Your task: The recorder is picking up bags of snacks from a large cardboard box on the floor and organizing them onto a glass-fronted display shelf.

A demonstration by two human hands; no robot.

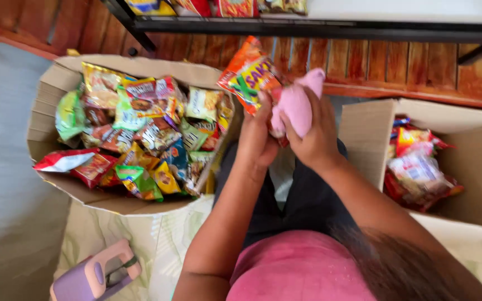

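Nearest the lens, the left hand [256,139] gripped an orange and green foil snack packet [249,73], held up between two open cardboard boxes. Beside it, the right hand [314,136] was closed around a soft pink cloth [297,103] touching that packet. The left-side cardboard box [48,89] brimmed with mixed colourful snack bags.

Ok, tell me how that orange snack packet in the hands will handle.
The orange snack packet looks puffed and thin-skinned, so probably light and crinkly. Its glossy film may slip, though the left hand grips its lower edge. The right hand presses a pink cloth against it, so it likely yields.
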